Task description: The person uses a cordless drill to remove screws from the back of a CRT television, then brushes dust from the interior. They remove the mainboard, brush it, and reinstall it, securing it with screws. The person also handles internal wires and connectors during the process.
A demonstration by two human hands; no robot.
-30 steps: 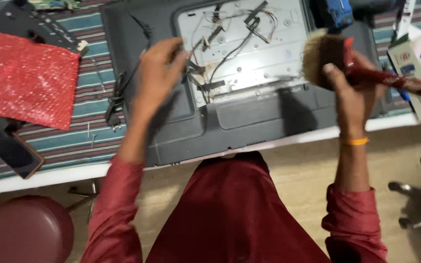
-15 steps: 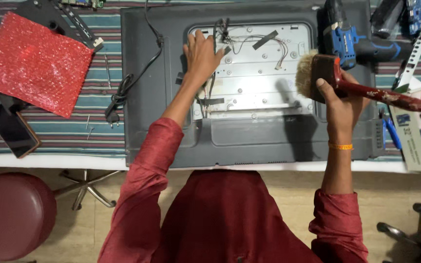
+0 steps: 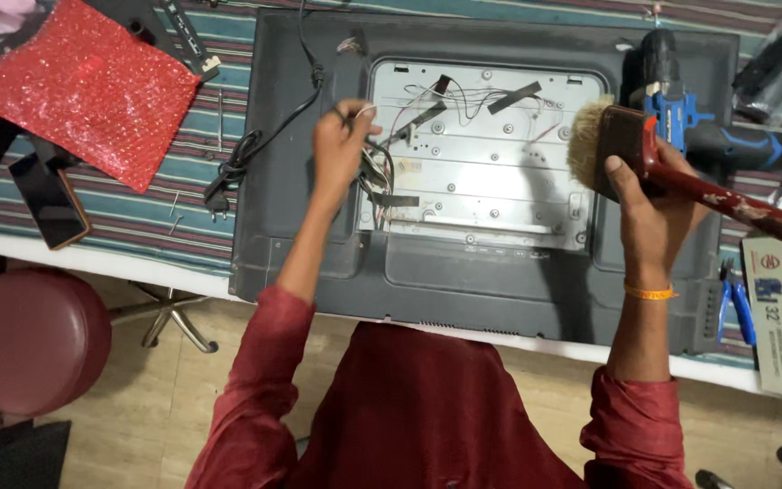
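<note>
A flat television (image 3: 300,226) lies face down on the table, its rear cover off and a silver metal panel (image 3: 491,172) with taped wires exposed. My left hand (image 3: 341,145) pinches a bundle of wires (image 3: 375,177) at the panel's left edge. My right hand (image 3: 649,204) grips a wide paintbrush (image 3: 617,140) with a red handle; its pale bristles hover over the panel's right edge.
A blue cordless drill (image 3: 681,113) lies on the television's top right corner. A red bubble-wrap bag (image 3: 92,91) and a dark phone (image 3: 47,199) sit at the left. Blue pliers (image 3: 733,303) and a printed box (image 3: 776,317) are at the right. A maroon stool (image 3: 24,340) stands below the table.
My left hand slid down from the panel's top left and closed on the wire bundle. My right hand kept the brush near the panel's right edge.
</note>
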